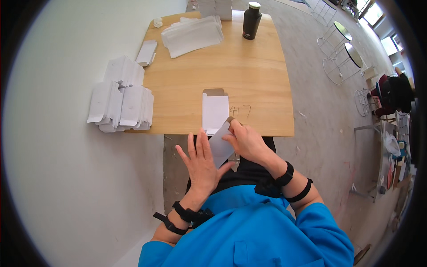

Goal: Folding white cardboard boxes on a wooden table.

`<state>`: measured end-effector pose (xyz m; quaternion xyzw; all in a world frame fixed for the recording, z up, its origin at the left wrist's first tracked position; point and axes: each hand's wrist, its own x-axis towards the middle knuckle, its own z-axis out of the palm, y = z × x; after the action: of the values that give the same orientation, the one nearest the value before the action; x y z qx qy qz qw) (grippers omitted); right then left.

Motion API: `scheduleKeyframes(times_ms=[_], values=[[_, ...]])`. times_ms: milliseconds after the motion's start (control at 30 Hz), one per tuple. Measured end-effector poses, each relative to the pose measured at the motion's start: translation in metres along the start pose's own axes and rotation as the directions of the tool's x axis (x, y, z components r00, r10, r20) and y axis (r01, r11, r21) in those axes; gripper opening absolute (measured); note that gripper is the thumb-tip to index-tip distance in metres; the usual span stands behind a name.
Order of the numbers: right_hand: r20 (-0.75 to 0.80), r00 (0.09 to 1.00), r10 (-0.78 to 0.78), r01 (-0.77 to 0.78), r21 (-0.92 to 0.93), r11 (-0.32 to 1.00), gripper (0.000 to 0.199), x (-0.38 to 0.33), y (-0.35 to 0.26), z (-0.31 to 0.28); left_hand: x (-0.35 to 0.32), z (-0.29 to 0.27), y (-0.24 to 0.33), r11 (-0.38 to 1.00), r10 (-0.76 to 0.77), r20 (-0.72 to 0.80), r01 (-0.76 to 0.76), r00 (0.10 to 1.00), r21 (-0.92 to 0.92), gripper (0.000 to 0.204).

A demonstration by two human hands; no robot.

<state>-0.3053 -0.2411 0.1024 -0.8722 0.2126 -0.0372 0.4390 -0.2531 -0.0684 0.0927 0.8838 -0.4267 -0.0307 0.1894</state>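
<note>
Over my lap, just off the table's near edge, a white folding carton is held at a tilt. My right hand pinches its upper end, where a grey-brown inner flap shows. With fingers spread, my left hand lies along the carton's left side, its thumb by the lower end; it does not grip. A second white carton lies flat on the table at the near edge, its grey-brown flap pointing away from me. The lower end of that carton is partly behind the held one.
Stacks of flat white cartons stand at the table's left edge, against the wall. On the wooden table are white sheets, a small white box and a black bottle. Round stools stand to the right; a person sits beyond.
</note>
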Motion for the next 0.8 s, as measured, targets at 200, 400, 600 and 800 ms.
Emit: scheduleKeyframes(times_ms=[200, 400, 600, 800], values=[[-0.059, 0.995, 0.086, -0.084, 0.029, 0.996, 0.025, 0.0, -0.003, -0.003, 0.003, 0.011, 0.007, 0.999, 0.022, -0.033, -0.021, 0.999, 0.044, 0.122], [-0.649, 0.706, -0.284, 0.326, -0.058, 0.944, 0.039, -0.019, -0.012, -0.001, 0.016, 0.005, 0.006, 0.915, -0.156, -0.005, 0.143, 0.988, -0.377, 0.11], [-0.209, 0.956, 0.208, 0.026, 0.761, 0.649, 0.017, -0.049, 0.021, 0.013, 0.024, 0.003, 0.003, 0.759, -0.152, 0.097, 0.179, 0.984, -0.626, 0.092], [-0.271, 0.914, 0.302, -0.045, 0.672, 0.739, 0.014, -0.044, 0.043, -0.001, 0.032, -0.005, 0.003, 0.324, -0.127, 0.427, 0.444, 0.895, -0.835, 0.051]])
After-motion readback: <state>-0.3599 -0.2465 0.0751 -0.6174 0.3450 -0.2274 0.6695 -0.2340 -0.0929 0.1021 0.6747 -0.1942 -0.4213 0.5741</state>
